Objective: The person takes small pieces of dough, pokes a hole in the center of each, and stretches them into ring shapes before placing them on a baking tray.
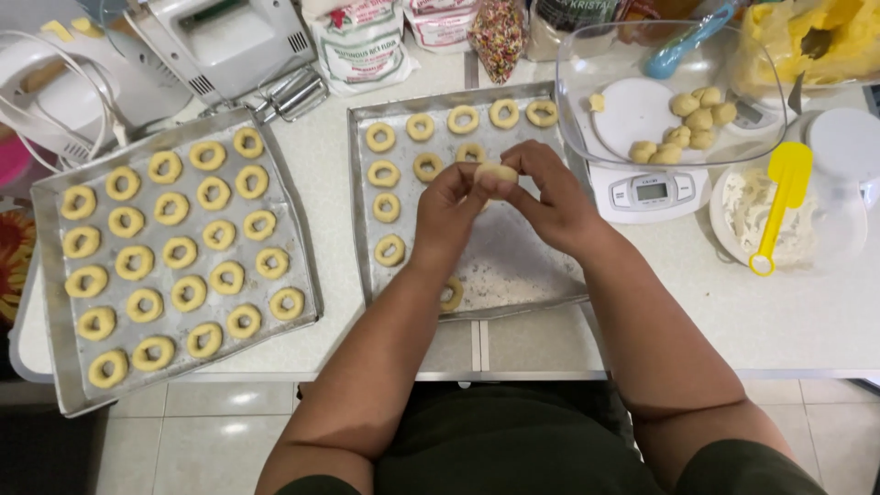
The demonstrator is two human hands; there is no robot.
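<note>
Hands (504,197) around dough piece (496,174) (pale)

There are two trays: the left tray (55,302) carries twenty-four dough rings, and the right tray (359,183) shows eleven rings. Eight dough balls (687,124) lie in one clear bowl (587,82) on one scale (649,192). One yellow spatula (777,206) lies on one plate (724,220).

my left hand (446,209) and right hand (550,197) pinch a dough piece (496,175) between their fingertips above the half-filled baking tray (513,266); a full tray (55,302) lies left.
</note>
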